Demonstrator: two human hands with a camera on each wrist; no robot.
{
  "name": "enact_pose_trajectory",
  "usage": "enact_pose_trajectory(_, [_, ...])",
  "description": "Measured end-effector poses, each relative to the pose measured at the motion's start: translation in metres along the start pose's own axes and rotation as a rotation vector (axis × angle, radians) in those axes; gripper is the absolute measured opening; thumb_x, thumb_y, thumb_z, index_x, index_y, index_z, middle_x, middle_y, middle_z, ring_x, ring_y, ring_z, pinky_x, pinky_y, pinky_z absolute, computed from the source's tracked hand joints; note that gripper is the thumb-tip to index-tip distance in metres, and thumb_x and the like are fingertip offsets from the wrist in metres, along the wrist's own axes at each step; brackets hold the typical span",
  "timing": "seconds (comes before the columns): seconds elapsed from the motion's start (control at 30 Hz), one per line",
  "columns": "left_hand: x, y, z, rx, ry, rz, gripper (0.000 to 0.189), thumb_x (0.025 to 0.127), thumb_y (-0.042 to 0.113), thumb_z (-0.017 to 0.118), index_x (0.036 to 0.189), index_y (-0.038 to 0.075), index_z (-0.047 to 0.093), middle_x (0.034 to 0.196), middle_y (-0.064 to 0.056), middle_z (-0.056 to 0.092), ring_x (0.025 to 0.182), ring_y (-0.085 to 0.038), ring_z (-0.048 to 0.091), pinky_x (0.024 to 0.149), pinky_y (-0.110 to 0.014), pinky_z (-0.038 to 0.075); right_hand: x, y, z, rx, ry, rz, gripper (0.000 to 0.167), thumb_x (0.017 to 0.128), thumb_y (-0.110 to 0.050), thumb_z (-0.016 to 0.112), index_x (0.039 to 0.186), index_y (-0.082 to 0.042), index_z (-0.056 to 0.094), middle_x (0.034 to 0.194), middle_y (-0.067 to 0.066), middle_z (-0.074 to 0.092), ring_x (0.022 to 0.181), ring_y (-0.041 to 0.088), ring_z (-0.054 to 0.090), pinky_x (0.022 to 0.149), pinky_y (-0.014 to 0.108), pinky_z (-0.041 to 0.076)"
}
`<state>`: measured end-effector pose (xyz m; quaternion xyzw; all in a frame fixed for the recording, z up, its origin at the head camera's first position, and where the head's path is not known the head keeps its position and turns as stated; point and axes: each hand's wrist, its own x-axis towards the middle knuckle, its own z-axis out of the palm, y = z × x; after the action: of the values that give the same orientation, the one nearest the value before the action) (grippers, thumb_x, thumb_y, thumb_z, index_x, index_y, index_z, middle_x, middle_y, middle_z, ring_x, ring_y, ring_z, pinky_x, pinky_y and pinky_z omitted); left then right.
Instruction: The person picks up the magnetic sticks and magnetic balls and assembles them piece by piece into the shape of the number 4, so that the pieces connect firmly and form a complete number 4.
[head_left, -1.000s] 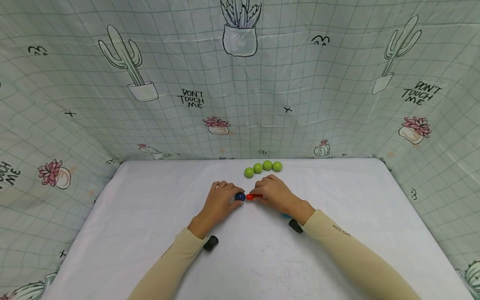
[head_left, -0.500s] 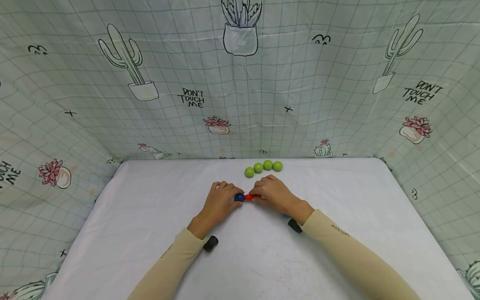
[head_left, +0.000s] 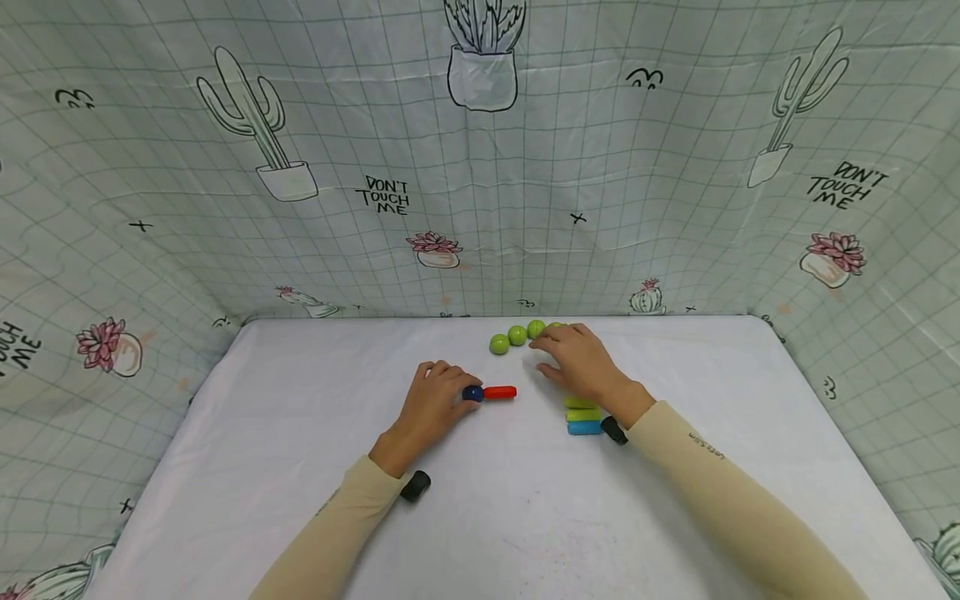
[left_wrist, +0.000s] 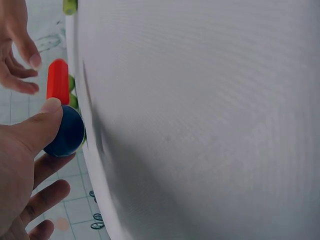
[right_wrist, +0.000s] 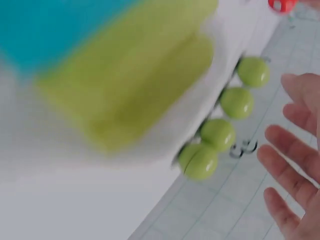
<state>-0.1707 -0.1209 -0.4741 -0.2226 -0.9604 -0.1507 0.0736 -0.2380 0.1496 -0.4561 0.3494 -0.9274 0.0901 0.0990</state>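
My left hand (head_left: 433, 404) pinches a dark blue ball (left_wrist: 67, 131) between thumb and fingers. From the ball a red rod (head_left: 500, 392) sticks out, pointing right in the head view, its other end free. The tip of my left thumb lies where ball and rod meet. My right hand (head_left: 585, 362) is over the far right part of the table, fingers spread and holding nothing. Just beyond its fingertips is a row of several glossy green balls (right_wrist: 198, 161); in the head view the hand partly covers the rightmost.
Beneath the right forearm, yellow-green rods (head_left: 583, 414) and a blue rod (head_left: 584, 427) lie side by side. A white cloth covers the table (head_left: 480, 517). Behind it hangs a gridded curtain (head_left: 525, 167) printed with cacti. Black wrist cameras (head_left: 416, 486) are worn at both wrists.
The red rod was pushed against the blue ball and now stays joined to it. My right hand has let go of the rod and moved right and away, uncovering the rods. The left shifted slightly left.
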Motion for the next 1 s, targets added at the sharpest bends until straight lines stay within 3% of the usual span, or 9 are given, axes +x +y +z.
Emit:
enact_pose_trajectory(0.33, [-0.001,-0.004,-0.001,0.006,-0.006,-0.004,0.03,0.091,0.028,0.085,0.119,0.018,0.079,0.114,-0.002,0.076,0.111,-0.024,0.062,0.11,-0.053,0.042,0.007,0.029,0.001,-0.077,-0.059,0.142,0.052,0.094,-0.019,0.082,0.139,-0.002,0.064,0.141,0.02,0.063,0.129,0.039,0.06,0.111,0.057,0.045])
enact_pose_trajectory(0.57, [-0.002,-0.006,0.0,-0.009,0.011,0.011,0.029,0.091,0.027,0.085,0.117,0.017,0.079,0.113,-0.003,0.076,0.11,-0.025,0.062,0.109,-0.053,0.042,0.011,0.038,0.005,-0.098,-0.106,0.157,0.055,0.096,-0.018,0.08,0.145,-0.001,0.061,0.146,0.021,0.06,0.135,0.042,0.056,0.114,0.058,0.043])
enact_pose_trajectory(0.77, [-0.003,-0.008,0.001,-0.019,0.031,0.029,0.029,0.09,0.027,0.085,0.116,0.016,0.079,0.112,-0.003,0.077,0.108,-0.024,0.062,0.108,-0.053,0.042,0.013,0.038,0.01,-0.14,-0.135,0.149,0.049,0.096,-0.017,0.079,0.141,-0.003,0.066,0.141,0.019,0.065,0.131,0.039,0.059,0.113,0.056,0.044])
enact_pose_trajectory(1.0, [-0.003,-0.007,0.0,-0.008,0.023,0.025,0.029,0.09,0.028,0.085,0.117,0.016,0.08,0.113,-0.002,0.077,0.109,-0.024,0.063,0.108,-0.052,0.042,0.012,0.037,0.013,-0.133,-0.082,0.139,0.029,0.093,-0.009,0.081,0.121,-0.003,0.077,0.118,0.015,0.074,0.116,0.036,0.066,0.105,0.053,0.05])
